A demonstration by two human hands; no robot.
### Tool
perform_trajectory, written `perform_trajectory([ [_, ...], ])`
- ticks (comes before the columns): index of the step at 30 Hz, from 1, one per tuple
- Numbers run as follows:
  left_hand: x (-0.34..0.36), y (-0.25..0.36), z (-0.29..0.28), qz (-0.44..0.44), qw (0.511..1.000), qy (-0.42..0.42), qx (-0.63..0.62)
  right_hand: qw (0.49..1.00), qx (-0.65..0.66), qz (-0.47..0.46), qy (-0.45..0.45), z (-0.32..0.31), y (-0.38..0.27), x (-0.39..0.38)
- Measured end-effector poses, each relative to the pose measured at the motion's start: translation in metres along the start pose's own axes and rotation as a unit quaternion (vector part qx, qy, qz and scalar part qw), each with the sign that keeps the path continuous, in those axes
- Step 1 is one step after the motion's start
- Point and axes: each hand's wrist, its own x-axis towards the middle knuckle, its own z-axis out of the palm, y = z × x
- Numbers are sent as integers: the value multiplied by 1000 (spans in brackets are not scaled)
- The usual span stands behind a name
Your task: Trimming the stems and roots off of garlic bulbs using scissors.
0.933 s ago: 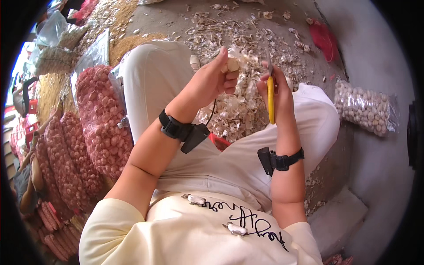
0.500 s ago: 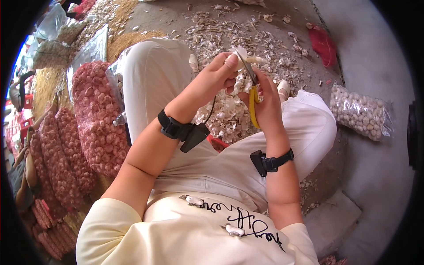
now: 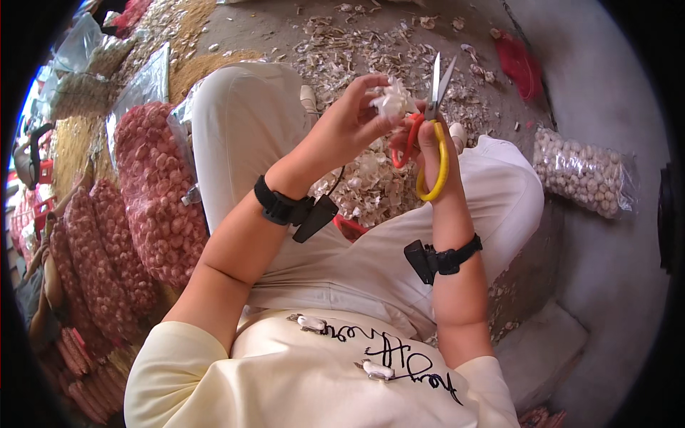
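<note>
My left hand (image 3: 360,118) is closed around a garlic bulb (image 3: 392,100) whose white, papery skin hangs loose and ragged. Close beside it, my right hand (image 3: 428,146) grips a pair of scissors (image 3: 444,153) with one yellow and one red-orange handle loop. Their blades point away from me and stand apart, clear of the bulb. Some right-hand fingers reach toward the bulb's underside; whether they touch it I cannot tell. Below both hands, between my legs, lies a heap of garlic skins (image 3: 374,189).
Net sacks of reddish garlic (image 3: 153,192) stand at my left. A clear bag of white garlic (image 3: 581,171) lies at the right by the grey concrete (image 3: 599,285). Skin scraps litter the far floor, with a red net (image 3: 519,68) at its right. Part of another person (image 3: 46,278) shows far left.
The scissors have come away from the bulb and turned upright, their blades spread and the red-orange loop now showing. My left hand has turned, bringing the ragged bulb into view.
</note>
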Motion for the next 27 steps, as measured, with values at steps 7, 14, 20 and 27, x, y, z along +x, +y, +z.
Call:
perform_trajectory([
  [7,-1,3,11,50,992,33,111,992,127,-8,17,21,-15,-4],
  [14,2,21,6,209,916,18,341,995,101,-12,-22,12,-11,-2],
  [20,1,17,0,72,983,82,145,998,41,8,-43,14,-11,-5],
  [27,7,-7,-24,-54,983,174,-4,973,210,-6,-100,10,-16,-2],
])
